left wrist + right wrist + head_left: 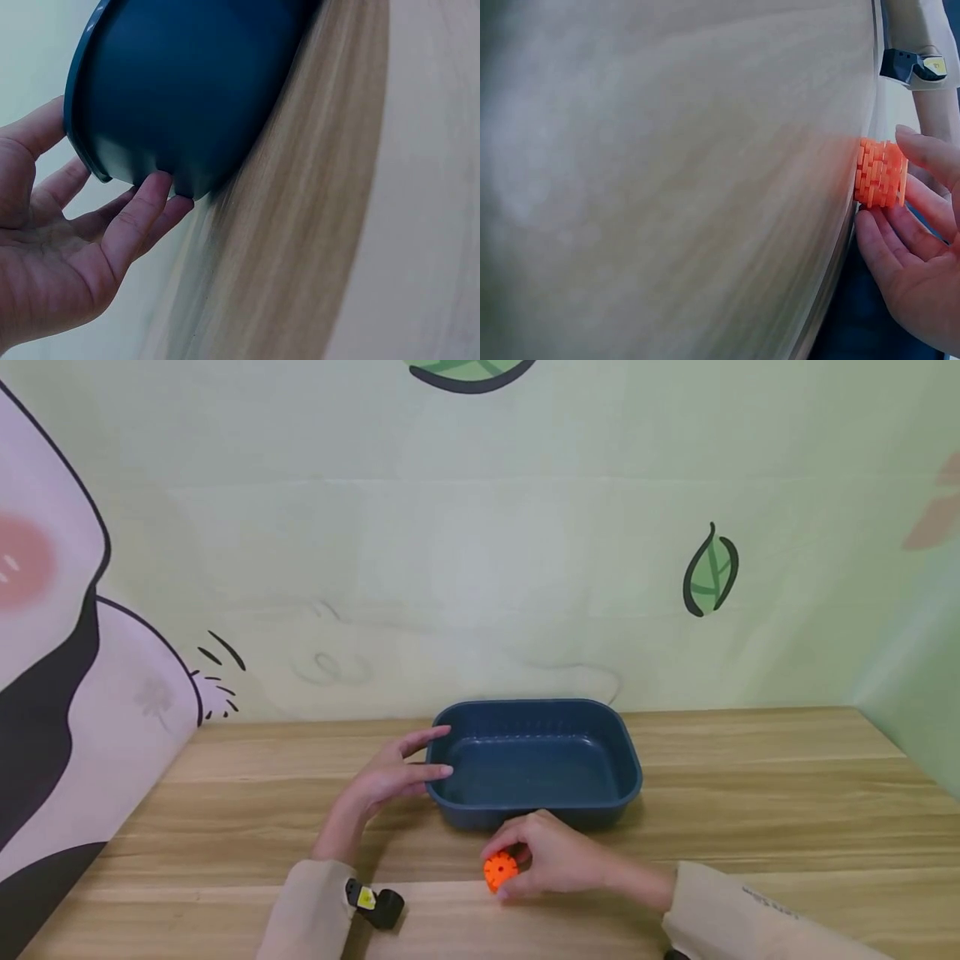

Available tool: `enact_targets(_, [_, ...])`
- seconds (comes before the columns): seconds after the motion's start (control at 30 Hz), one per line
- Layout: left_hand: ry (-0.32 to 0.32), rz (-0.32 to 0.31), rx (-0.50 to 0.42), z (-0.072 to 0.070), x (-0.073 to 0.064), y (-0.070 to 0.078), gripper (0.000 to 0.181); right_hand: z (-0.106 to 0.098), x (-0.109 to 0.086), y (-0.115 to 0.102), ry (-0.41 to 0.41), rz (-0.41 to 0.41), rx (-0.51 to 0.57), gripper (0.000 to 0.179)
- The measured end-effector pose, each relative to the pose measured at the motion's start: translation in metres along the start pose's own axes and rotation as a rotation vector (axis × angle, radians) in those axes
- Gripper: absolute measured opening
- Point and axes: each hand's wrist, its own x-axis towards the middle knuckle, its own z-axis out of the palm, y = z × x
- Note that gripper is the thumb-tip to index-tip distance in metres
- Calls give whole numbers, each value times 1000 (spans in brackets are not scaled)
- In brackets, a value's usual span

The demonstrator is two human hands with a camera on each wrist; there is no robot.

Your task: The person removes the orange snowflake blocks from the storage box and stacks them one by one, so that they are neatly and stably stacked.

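Observation:
A dark blue plastic basin [534, 817] with rounded corners rests on the wooden table. At its left end, my left hand [390, 774] holds the wall; two digits reach over the rim while other fingers lie against the outside, as the left wrist view of the basin [187, 82] and hand [75, 240] shows. In front of the basin, my right hand [558, 856] pinches a short stack of orange notched discs [500, 871] between thumb and fingers. The right wrist view shows the stacked discs [881, 172] on their side, at the table surface, with the right hand [922, 247] beside them.
A pale green cloth backdrop [487, 568] with printed leaves and a cartoon figure hangs behind the table [750, 793]. Black wrist camera [386, 908] sits on the left sleeve. The basin stands close to the backdrop.

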Motion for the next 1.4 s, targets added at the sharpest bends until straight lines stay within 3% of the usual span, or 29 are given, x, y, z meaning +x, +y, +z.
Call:
enact_targets(0.53, [-4, -7, -10, 2, -1, 1, 64, 0, -3, -1, -14, 1, -7, 38])
enact_targets(0.87, [-63, 21, 33, 0, -5, 1, 68, -5, -15, -1, 2, -103, 18, 40])
enact_targets(1.1, [-34, 34, 137, -6, -23, 1, 69, -18, -38, -4, 29, -123, 110, 41])
enact_targets(1.27, [-41, 41, 150, -10, -40, 3, 68, -28, -51, 0, 89, -197, 145, 41])
enact_targets(1.4, [-43, 55, 163, -12, -51, 5, 69, -39, -61, 5, 102, -181, 204, 42])
